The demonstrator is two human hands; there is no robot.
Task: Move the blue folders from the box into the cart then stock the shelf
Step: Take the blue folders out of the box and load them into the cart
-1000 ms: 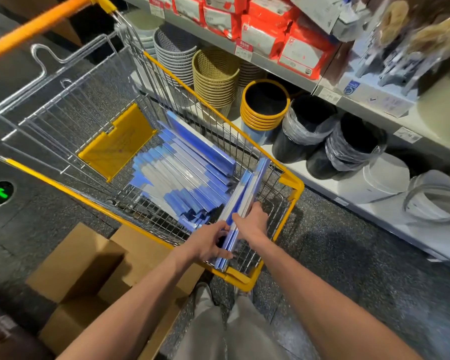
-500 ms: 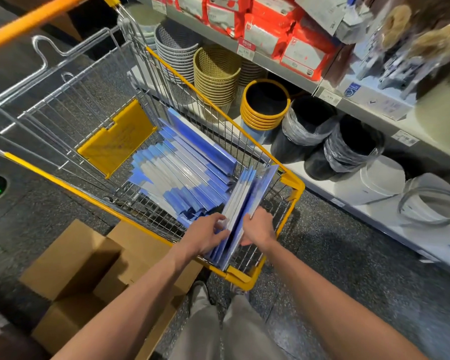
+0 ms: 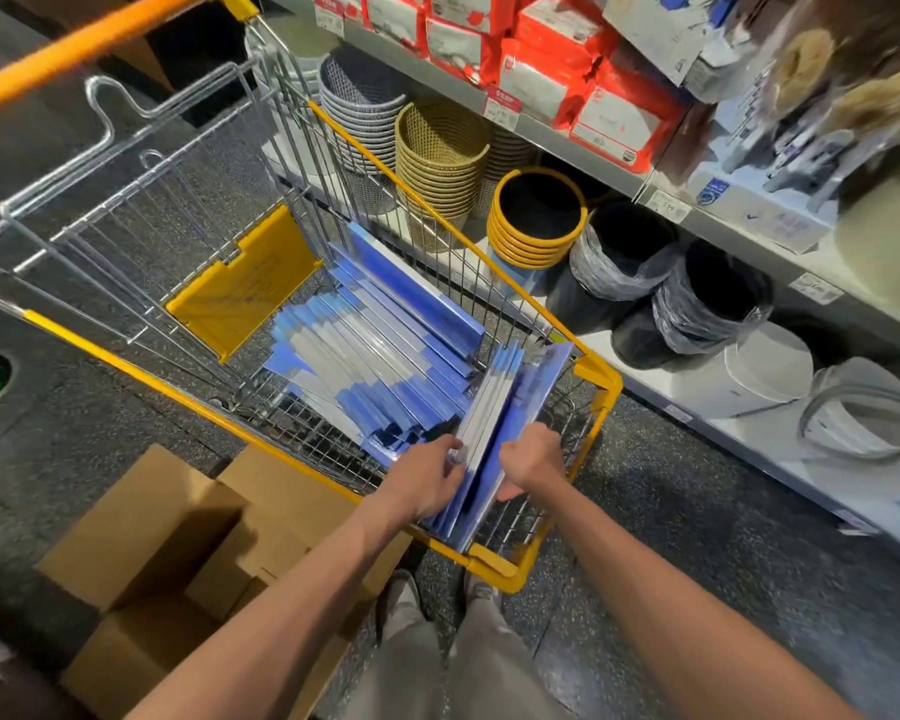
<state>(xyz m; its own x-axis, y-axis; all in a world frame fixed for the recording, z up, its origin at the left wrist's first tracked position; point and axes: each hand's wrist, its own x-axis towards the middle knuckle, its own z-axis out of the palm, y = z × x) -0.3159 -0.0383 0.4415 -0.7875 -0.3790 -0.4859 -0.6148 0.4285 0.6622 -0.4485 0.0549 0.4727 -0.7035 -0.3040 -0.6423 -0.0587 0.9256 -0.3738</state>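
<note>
- i see my left hand and right hand both curl tight around a bunch of blue folders.
- the bunch stands on edge in the cart, next to a flat folder pile.

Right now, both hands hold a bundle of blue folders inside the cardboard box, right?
No. The left hand and right hand hold the bundle of blue folders inside the cart, not the cardboard box; the head view shows it.

Blue folders lie fanned and overlapping on the bottom of the yellow-rimmed wire cart. A smaller bunch stands on edge at its near end. The brown cardboard box sits just beside the cart.
</note>
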